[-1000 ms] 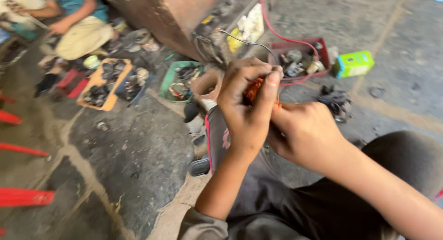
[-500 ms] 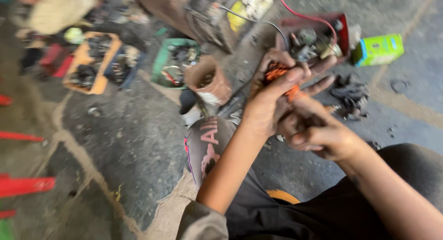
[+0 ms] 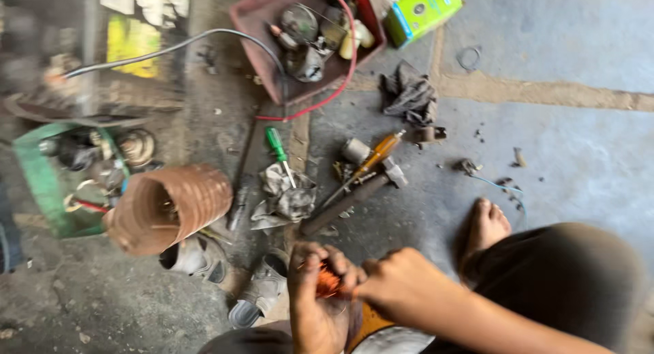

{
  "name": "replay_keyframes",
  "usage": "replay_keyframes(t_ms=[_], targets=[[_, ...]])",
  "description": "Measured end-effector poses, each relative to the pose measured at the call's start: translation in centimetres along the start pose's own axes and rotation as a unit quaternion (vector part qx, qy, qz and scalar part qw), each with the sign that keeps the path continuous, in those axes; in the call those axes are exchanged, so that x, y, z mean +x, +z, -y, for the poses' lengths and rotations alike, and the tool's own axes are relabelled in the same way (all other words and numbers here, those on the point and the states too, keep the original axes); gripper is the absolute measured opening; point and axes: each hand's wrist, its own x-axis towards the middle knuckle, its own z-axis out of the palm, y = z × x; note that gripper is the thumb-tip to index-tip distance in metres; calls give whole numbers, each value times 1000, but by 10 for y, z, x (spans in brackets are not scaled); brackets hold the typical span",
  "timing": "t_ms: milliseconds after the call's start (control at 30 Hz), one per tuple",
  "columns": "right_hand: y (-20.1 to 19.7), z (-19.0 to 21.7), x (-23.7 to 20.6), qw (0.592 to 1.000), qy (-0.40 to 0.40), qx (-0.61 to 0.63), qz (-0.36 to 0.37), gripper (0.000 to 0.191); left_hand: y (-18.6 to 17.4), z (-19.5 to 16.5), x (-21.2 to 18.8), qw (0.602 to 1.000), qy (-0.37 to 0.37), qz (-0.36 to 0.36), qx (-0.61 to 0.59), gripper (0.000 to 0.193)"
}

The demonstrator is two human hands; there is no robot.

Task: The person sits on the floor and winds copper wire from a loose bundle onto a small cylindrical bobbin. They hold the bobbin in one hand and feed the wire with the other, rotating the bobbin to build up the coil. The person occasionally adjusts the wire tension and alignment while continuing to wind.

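Low centre of frame: left hand (image 3: 320, 306) cups an orange coil (image 3: 328, 283), fingers wrapped round it, right hand (image 3: 402, 286) pinching its edge, steadying it above the floor (image 3: 579, 150).

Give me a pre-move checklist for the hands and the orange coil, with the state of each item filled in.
1. Left hand holds the orange coil: ok, fingers wrap around it.
2. Right hand at the coil: ok, its fingertips meet the coil from the right.
3. Coil fully in view: not ok, the fingers hide most of it.
4. Loose wire end in the grip: cannot tell, too small and blurred.
5. Tools close by: ok, the green screwdriver and the orange screwdriver lie on the floor ahead of the hands.
6. Bare foot apart from the tools: ok, it rests to their right.
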Motion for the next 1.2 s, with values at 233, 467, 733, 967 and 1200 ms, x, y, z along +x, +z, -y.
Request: replay_keyframes(t_ms=[233,467,733,967,1200], targets=[[-20,74,-29,981,106,59,-154,37,44,10,-35,979,-116,18,-169,25],[-115,205,-35,942,250,49,-221,62,143,-29,-98,957,-253,-73,-119,24],[-183,445,-16,907,374,191,-29,83,212,-171,-289,968,-188,-167,-4,37],[-301,608,53,903,338,249,89,88,303,-328,-385,978,-61,-198,-28,38],[-380,723,33,901,319,214,202,93,364,-356,-482,973,37,-207,-95,40]])
